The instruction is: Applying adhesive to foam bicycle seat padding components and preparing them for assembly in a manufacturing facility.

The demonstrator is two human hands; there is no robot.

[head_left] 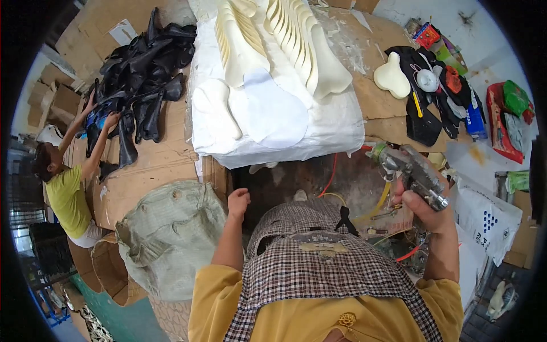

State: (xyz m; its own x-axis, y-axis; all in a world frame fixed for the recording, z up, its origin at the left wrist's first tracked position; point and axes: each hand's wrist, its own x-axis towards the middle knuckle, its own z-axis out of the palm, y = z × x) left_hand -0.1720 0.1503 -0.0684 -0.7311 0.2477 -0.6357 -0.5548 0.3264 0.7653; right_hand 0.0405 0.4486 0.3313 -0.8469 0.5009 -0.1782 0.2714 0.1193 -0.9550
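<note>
While gripping a silver metal spray gun [420,175] with right fingers [416,202] wrapped round, just had left fingers [243,197] curled into a fist near a crumpled pale-green woven sack [171,242].

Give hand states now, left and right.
Left hand: closed in a loose fist, nothing visible in it.
Right hand: closed, holding a metal spray gun.

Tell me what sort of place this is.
Probably a small workshop: the right hand grips what looks like a spray gun, matching cream pads lie in rows, and a co-worker reaches into a heap of black pieces.
</note>
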